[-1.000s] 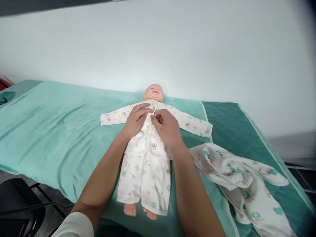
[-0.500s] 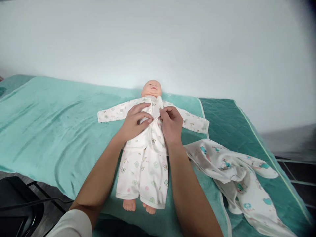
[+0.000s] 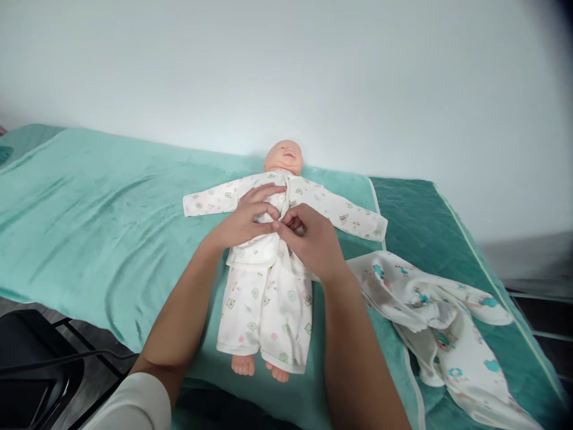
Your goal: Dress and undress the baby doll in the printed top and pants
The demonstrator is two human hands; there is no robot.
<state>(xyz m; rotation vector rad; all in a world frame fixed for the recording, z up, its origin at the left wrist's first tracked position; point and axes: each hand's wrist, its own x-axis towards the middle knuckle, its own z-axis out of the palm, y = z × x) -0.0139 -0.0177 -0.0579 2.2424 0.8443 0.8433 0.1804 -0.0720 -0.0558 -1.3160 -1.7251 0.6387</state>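
Note:
A baby doll [image 3: 285, 158] lies on its back with arms spread, dressed in a white printed shirt [image 3: 358, 221] and matching trousers [image 3: 286, 316]. My left hand [image 3: 246, 215] rests over the chest, thumb and forefinger closed at the shirt's front edge. From the other side my right hand [image 3: 311, 236] pinches the opposite front edge, its thumb and fingertips meeting the left ones mid-chest. The fastening between the fingertips is hidden. Below the hands the shirt fronts hang apart over the trousers. The doll's bare feet [image 3: 243, 364] poke out of the trouser legs.
A light green blanket [image 3: 80, 227] covers the bed, with a darker green quilted cover [image 3: 407, 221] at the right. Crumpled white patterned baby clothing [image 3: 430, 316] lies right of my forearm. A black chair [image 3: 40, 358] stands lower left. Behind rises a pale wall [image 3: 268, 71].
My right hand has brought its front edge of the shirt inward and down to meet my left fingertips. The lifted flap now lies flatter across the chest. The view has shifted slightly.

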